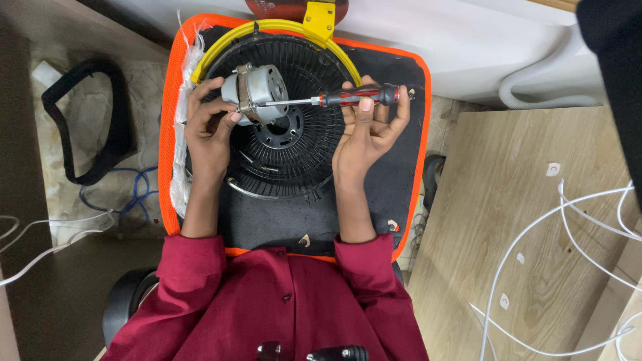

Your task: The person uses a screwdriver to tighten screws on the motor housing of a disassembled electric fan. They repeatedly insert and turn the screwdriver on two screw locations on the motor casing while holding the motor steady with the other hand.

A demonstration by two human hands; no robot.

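My left hand grips a small grey electric motor and holds it above a black fan grille. A screwdriver with a red and black handle is in my right hand, lying level, and its metal shaft points left with the tip on the motor's casing. The grille has a yellow rim with a yellow clip at the far side, and it lies on a black mat with an orange border across my lap. My sleeves are dark red.
A light wooden board lies to the right with white cables looping over it. To the left on the floor are a black strap, blue wire and white cords. A clear plastic bag bunches along the mat's left edge.
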